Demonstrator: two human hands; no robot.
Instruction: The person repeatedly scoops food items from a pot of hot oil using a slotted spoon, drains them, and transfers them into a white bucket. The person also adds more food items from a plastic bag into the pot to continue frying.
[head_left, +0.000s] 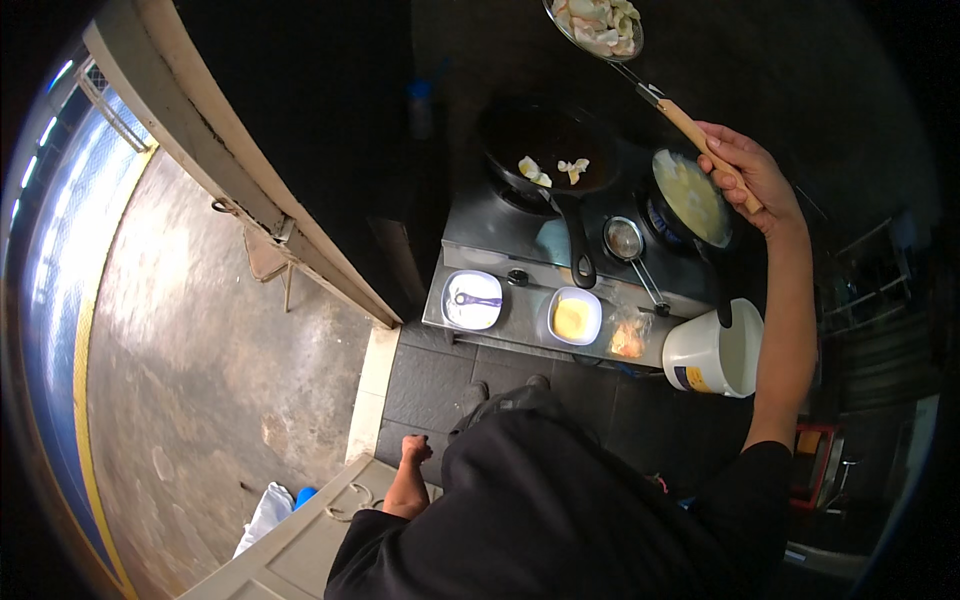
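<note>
My right hand (746, 169) grips the wooden handle (694, 135) of a wire-mesh strainer, raised high over the stove. Pale, curled fried pieces (596, 26) fill its mesh bowl, which the top edge of the view partly cuts off. Below it, a dark wok (551, 139) holds dark oil with a few pale pieces (534, 171) in it. Near my right hand, a frying pan (694, 201) with yellowish contents sits over a blue flame. My left hand (416, 448) hangs low at my side, its fingers curled and nothing visible in them.
A small strainer (624, 238) rests on the steel stove (495, 232). Along its front ledge stand a bowl with white contents and a purple spoon (477, 300), a bowl of yellow powder (574, 316) and a plastic bag (628, 336). A white bucket (686, 349) is at right, a door frame (300, 262) left.
</note>
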